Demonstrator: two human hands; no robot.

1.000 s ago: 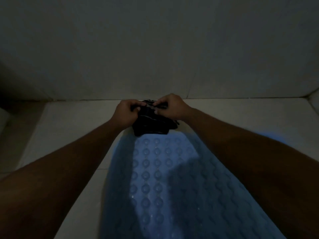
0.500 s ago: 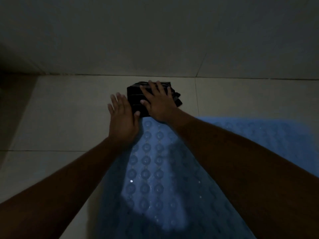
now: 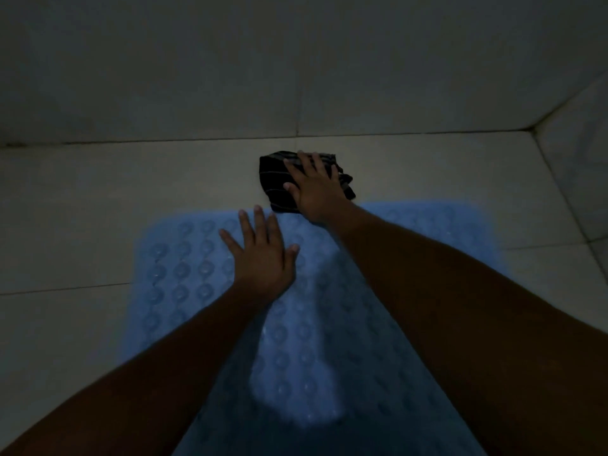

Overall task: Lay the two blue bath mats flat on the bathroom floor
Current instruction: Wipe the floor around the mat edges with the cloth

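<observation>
Both my hands are flat and spread now, gripping nothing. My left hand has come off the dark cloth and presses palm-down on the blue bath mat, fingers splayed, near the mat's far edge. My right hand lies open on top of the dark striped cloth, which a second ago both hands were pinching above the mat and which now sits on the pale floor tile just past the mat's far edge, its near corner touching or overlapping that edge.

Taking the mat as my reference: it lies spread on the tile, suction-cup side up, reaching from its far edge back under my arms. I judge this mat is down and being smoothed. I can see only one blue sheet clearly; whether a second lies beside it I cannot tell.
</observation>
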